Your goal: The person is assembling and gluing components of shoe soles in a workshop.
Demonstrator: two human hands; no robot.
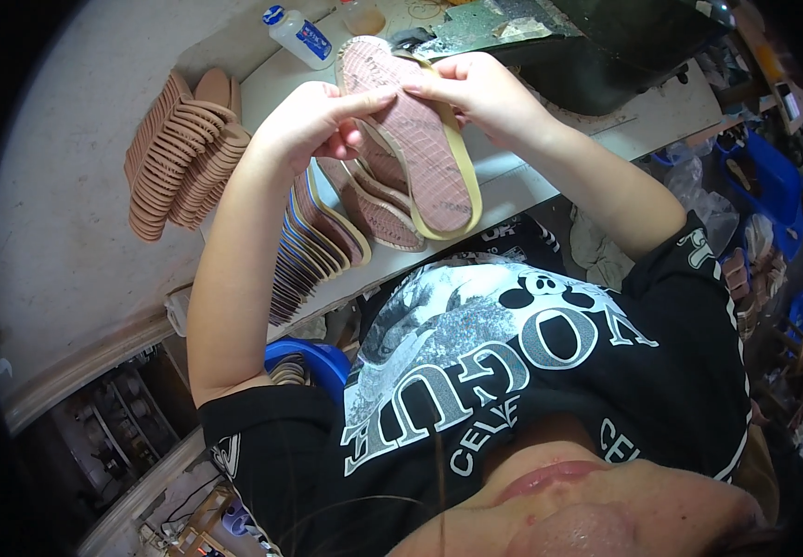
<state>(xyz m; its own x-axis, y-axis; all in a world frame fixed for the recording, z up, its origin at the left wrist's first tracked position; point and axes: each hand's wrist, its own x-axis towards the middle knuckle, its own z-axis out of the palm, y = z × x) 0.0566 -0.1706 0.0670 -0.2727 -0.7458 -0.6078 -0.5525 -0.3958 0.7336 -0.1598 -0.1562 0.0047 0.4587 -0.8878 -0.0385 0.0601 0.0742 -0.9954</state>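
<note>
A pinkish-brown shoe insole (429, 153) with a yellow rim strip is held up over the table, its lined face turned toward me. My left hand (323, 116) grips its left edge near the upper part, thumb pressed on the face. On the opposite edge, my right hand (480, 93) pinches it, its thumb tip almost meeting the left one. The fingers behind the insole are partly hidden. Just below and left of it, more insoles (369, 209) lie overlapping on the white table (513, 186). A long row of edge-on insoles (304, 255) continues toward the near edge.
Stacked tan insoles (179, 153) stand at the left by the wall. At the back are a white bottle (299, 37) with a blue cap, a jar (362, 17) and a dark green machine (596, 65). A blue basin (327, 367) sits below the table's front edge.
</note>
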